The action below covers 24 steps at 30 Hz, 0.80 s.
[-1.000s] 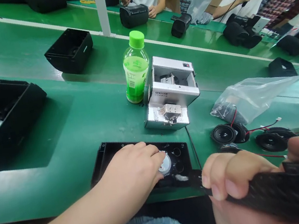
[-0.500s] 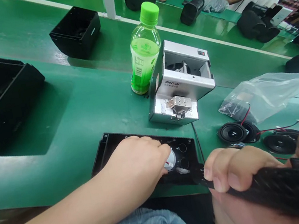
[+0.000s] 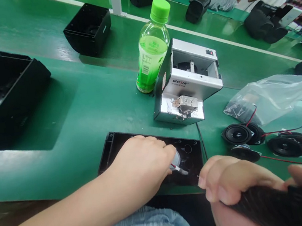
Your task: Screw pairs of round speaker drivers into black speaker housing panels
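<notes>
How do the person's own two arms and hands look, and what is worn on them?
Both hands are bare: no gloves, rings or watch show. The left hand continues into a bare forearm with no sleeve in view. The right hand shows short, unpainted nails; its wrist is out of view.

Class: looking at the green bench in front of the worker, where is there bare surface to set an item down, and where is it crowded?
Bare green table lies between the large black tray, the black panel under the left hand, and the green bottle. It is crowded on the right: the silver machine, plastic bag and speakers sit close together.
</notes>
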Tool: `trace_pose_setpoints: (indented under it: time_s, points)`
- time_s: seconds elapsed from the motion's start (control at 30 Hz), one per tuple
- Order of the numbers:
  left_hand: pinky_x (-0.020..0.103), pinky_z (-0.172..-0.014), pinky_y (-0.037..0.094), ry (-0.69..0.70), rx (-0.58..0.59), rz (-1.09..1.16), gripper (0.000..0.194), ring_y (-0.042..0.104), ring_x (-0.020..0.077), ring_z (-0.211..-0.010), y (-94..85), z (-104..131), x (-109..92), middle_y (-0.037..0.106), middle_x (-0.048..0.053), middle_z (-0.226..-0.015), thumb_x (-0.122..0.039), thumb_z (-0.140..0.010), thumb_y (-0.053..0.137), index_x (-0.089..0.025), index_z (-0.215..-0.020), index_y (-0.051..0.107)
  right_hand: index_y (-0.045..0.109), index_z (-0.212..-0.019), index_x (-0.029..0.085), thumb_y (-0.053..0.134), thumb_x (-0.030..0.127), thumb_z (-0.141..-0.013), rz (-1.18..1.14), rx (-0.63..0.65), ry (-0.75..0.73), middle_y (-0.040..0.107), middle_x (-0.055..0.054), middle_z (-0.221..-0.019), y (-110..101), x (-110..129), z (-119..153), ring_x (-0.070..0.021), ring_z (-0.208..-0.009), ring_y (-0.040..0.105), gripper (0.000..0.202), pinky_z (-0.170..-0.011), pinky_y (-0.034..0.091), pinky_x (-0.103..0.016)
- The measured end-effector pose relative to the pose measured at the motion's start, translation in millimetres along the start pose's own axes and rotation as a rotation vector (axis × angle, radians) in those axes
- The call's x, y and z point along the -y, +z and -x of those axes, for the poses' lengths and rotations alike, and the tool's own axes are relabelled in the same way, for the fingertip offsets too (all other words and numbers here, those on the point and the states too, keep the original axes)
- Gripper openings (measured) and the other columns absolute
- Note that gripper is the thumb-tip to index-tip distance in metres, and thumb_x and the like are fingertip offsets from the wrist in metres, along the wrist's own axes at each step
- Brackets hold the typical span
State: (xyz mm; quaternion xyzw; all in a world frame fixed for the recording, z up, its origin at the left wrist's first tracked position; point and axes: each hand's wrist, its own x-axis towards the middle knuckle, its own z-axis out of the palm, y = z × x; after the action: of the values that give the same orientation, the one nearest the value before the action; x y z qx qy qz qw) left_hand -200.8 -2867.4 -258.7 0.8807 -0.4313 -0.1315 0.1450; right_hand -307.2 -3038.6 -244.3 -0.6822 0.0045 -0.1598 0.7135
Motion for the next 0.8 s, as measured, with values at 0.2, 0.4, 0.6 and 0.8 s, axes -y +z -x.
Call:
trace_pose_setpoints:
  time_s: [0.2,0.4,0.6,0.8]
  points:
    - [0.043,-0.073,0.054,-0.010,0.071,-0.007,0.033,0.080,0.0306,-0.099,-0.1,0.7,-2.4,0.084,0.003,-0.113,-0.035,-0.097,0.082,-0.023,-0.126,0.075,0.066,-0.070,0.023,0.028,0.035,-0.111,0.102,-0.042,-0.180,0.061,-0.003,-0.054,4.9,7.0,-13.9,-0.0209,-0.056,0.062,0.057,-0.055,0.051,-0.037]
    - [0.044,-0.073,0.053,-0.007,0.071,-0.003,0.023,0.080,0.0295,-0.096,-0.8,-0.7,-3.6,0.084,0.001,-0.107,-0.034,-0.097,0.081,-0.023,-0.118,0.076,0.073,-0.075,0.023,0.038,0.049,-0.111,0.229,0.281,-0.003,0.073,-0.007,-0.065,-11.6,20.1,-19.3,-0.0269,-0.068,0.074,0.056,-0.067,0.059,-0.042]
    - [0.043,-0.070,0.050,-0.017,0.057,-0.007,0.018,0.078,0.0293,-0.091,-2.4,0.0,-4.0,0.082,0.000,-0.100,-0.034,-0.096,0.082,-0.023,-0.108,0.075,0.074,-0.072,0.023,0.035,0.051,-0.110,0.142,0.198,0.049,0.073,-0.010,-0.064,-9.6,25.2,-18.9,-0.0281,-0.071,0.073,0.061,-0.069,0.059,-0.043]
    - [0.042,-0.067,0.047,-0.007,0.042,0.004,0.011,0.078,0.0287,-0.087,-2.5,0.3,-4.6,0.081,-0.001,-0.095,-0.025,-0.093,0.080,-0.023,-0.102,0.073,0.072,-0.075,0.023,0.027,0.034,-0.111,0.083,0.019,-0.087,0.067,-0.006,-0.065,0.2,1.9,-1.3,-0.0241,-0.066,0.066,0.058,-0.060,0.055,-0.040]
